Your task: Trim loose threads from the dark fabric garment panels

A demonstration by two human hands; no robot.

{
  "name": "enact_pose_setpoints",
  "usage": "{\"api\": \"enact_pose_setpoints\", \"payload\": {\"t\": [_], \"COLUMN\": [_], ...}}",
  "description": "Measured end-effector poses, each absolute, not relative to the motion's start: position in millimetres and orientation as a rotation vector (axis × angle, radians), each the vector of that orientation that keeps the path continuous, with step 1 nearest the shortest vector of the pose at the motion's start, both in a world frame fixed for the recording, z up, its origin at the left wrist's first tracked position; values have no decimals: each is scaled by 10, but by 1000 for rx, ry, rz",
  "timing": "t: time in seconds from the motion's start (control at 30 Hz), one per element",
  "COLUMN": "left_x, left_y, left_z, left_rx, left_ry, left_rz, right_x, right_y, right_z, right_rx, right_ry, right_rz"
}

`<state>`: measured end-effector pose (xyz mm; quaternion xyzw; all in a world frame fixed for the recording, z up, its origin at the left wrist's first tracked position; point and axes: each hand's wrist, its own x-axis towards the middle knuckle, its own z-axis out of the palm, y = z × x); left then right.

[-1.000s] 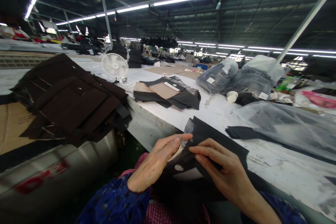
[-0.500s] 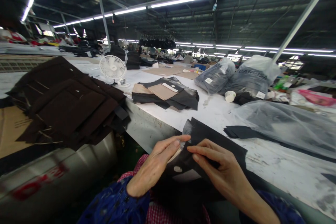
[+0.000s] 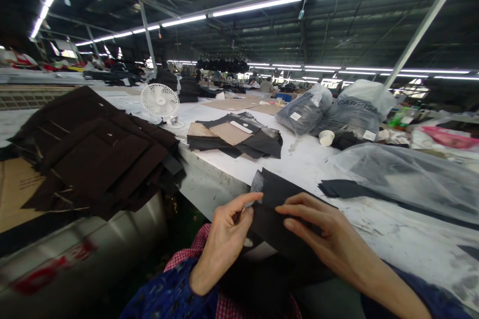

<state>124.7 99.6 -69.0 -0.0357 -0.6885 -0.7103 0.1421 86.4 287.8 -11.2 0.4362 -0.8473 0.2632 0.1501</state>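
A dark fabric piece [image 3: 282, 187] with a pale grey strip along its left edge lies over the table's front edge and my lap. At that left edge my left hand [image 3: 226, 237] pinches the fabric between thumb and forefinger. My right hand [image 3: 324, 222] rests on the fabric, fingers stretched out and thumb apart from them. Between the hands, lower down, a small whitish round spot [image 3: 248, 242] shows on dark cloth, partly hidden by my left hand.
Dark brown cut pieces [image 3: 93, 149] are heaped at left beside a small white fan [image 3: 160, 101]. Black pieces with a tan pattern [image 3: 231, 132] lie ahead. Plastic-wrapped bundles [image 3: 354, 112], a paper cup [image 3: 327, 137] and a clear plastic sheet [image 3: 407, 174] lie at right.
My left hand has gone from flat, extended fingers to a pinch on the fabric edge. My right hand has shifted slightly right and its fingers have loosened from their pinch.
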Motion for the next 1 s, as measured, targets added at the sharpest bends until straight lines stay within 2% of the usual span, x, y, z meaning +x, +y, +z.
{"api": "enact_pose_setpoints", "payload": {"t": [0.23,0.4,0.67,1.0], "left_x": [1295,1299,1349,1232], "left_y": [1085,1054,920,1073], "left_z": [-726,-722,-649,-742], "left_rx": [-336,-358,-624,-416], "left_ry": [-1987,-1979,-1976,-1888], "left_rz": [-2155,-2217,-2378,-2394], "right_x": [746,728,677,669], "right_y": [2800,2691,2657,2631], "right_z": [193,126,49,-103], "right_rx": [1500,1549,1600,1554], "right_ry": [-2092,-2144,-2232,-1853], "right_rz": [536,422,505,179]}}
